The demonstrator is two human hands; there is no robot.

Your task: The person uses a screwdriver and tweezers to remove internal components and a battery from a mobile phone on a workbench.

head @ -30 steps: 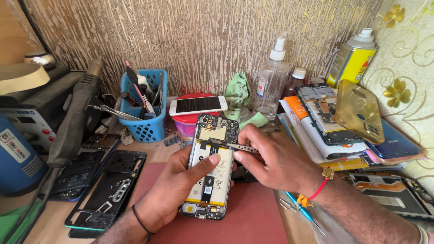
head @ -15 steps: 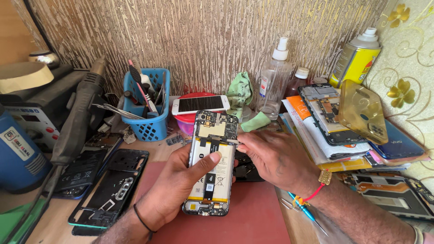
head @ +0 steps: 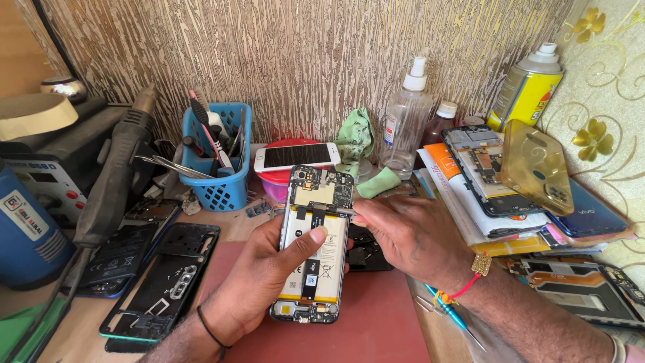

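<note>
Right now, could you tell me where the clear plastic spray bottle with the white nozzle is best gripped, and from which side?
Grip the clear plastic spray bottle around its straight body, below the white nozzle, coming from the front-left. It stands upright, and a brown bottle crowds its right side, the wall its back.

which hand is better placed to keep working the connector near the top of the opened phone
Right, probably. The right hand holds a thin metal tool with its tip at the board of the opened phone. The left hand cradles the phone, thumb across its battery.
</note>
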